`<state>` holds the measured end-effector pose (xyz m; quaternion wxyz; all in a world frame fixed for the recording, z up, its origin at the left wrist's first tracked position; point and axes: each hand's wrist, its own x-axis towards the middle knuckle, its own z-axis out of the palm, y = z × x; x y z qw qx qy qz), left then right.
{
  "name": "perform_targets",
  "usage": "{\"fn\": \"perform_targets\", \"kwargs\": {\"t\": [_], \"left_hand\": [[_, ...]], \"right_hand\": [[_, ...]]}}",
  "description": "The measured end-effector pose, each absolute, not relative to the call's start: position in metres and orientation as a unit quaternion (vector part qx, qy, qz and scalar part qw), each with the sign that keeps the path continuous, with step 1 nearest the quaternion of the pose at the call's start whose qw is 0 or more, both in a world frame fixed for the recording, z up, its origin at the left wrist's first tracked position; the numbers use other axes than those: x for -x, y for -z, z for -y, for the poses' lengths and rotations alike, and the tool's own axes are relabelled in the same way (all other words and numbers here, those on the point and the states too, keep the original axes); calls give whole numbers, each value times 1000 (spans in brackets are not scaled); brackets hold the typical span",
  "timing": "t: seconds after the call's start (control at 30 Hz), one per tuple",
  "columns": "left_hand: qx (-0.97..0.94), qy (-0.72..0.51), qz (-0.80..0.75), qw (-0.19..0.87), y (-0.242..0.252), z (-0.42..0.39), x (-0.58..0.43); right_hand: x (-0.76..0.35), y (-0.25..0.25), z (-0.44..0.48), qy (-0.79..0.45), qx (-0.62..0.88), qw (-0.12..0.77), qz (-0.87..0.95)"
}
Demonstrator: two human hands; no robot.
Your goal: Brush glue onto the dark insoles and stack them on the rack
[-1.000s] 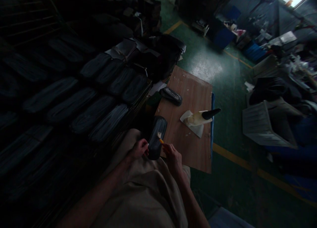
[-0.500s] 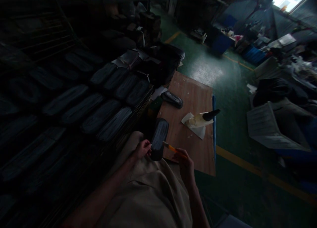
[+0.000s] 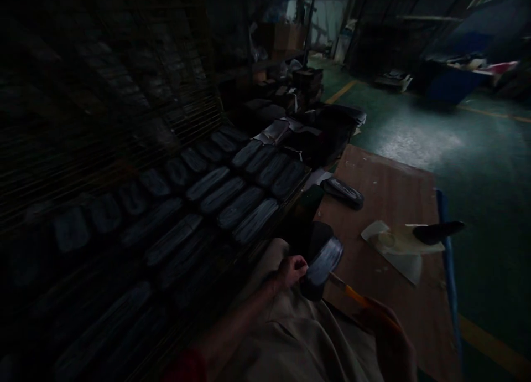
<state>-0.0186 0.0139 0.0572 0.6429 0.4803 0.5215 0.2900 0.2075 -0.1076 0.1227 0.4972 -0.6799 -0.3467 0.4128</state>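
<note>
My left hand [image 3: 293,270] is closed at the near left edge of a dark oblong pad [image 3: 326,260], whose upper face is streaked grey and looks wet. This pad lies turned across another dark oblong piece [image 3: 317,232] at the board's left edge, above my lap. In my right hand [image 3: 384,324] is a brush [image 3: 359,298] with an orange-yellow handle. Its tip touches or nearly touches the pad's lower right edge; the dimness hides which. Farther up the wooden board [image 3: 390,191] rests a second dark pad [image 3: 343,192] with pale streaks.
Rows of dark, grey-streaked pads [image 3: 219,194] cover a rack surface on my left. A pale container with a black handle [image 3: 435,233] lies on white paper [image 3: 409,267] on the board. Dark stacks [image 3: 327,122] stand beyond; a blue bin [image 3: 448,83] sits on the green floor.
The view has swung left, so everything sits farther right and lower. The grey-streaked pad has turned clockwise against the dark piece under it. The brush has shifted to the pad's lower edge.
</note>
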Motion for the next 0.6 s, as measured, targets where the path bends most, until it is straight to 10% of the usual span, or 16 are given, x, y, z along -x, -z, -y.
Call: {"fn": "perform_targets", "kwargs": {"t": [0.23, 0.6], "left_hand": [[-615, -302, -430, 587, -128, -18, 71], [-343, -470, -725, 370, -194, 40, 349]], "right_hand": [[-220, -133, 114, -340, 707, 517, 343], [-221, -126, 101, -357, 697, 496, 375]]}}
